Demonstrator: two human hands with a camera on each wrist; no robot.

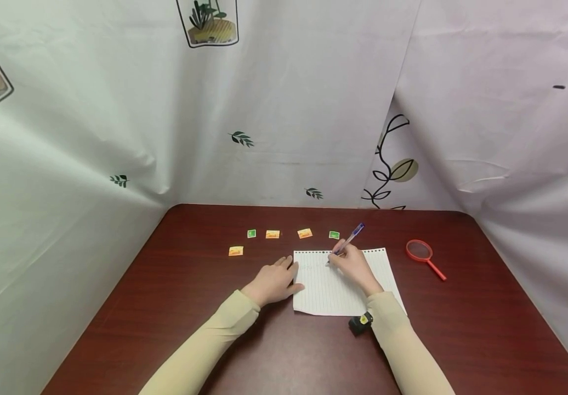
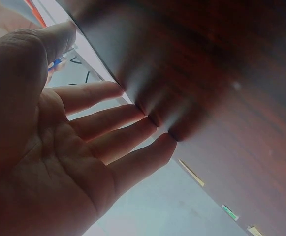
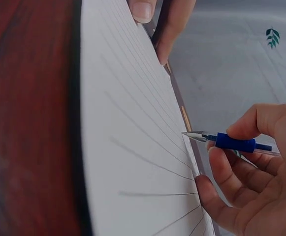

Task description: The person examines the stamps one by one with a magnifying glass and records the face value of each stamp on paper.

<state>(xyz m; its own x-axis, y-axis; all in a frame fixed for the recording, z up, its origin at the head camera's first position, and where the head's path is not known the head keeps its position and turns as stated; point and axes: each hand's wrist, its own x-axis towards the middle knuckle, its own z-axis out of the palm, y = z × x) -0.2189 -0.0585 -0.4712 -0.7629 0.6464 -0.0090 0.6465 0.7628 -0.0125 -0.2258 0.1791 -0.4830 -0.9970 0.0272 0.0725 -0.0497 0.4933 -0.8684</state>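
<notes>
In the head view a lined sheet of paper (image 1: 325, 296) with holes along its far edge lies on the table. My right hand (image 1: 355, 267) pinches a clear pen (image 1: 352, 237) with a blue cap end over the sheet's upper part. The right wrist view shows the thumb and fingers on its blue grip (image 3: 235, 142), the metal tip at the ruled paper (image 3: 133, 98). My left hand (image 1: 274, 281) rests at the sheet's left edge, thumb on the paper. Its fingers (image 2: 133, 157) are fairly straight in the left wrist view, fingertips down on the table, gripping nothing.
Beyond the sheet lie several small stamp-like pieces, among them an orange one (image 1: 236, 251) and a green one (image 1: 251, 233). A red magnifying glass (image 1: 419, 250) lies to the right. A black device (image 1: 359, 325) is at my right wrist. White printed cloth (image 1: 284, 109) surrounds the table (image 1: 165, 307).
</notes>
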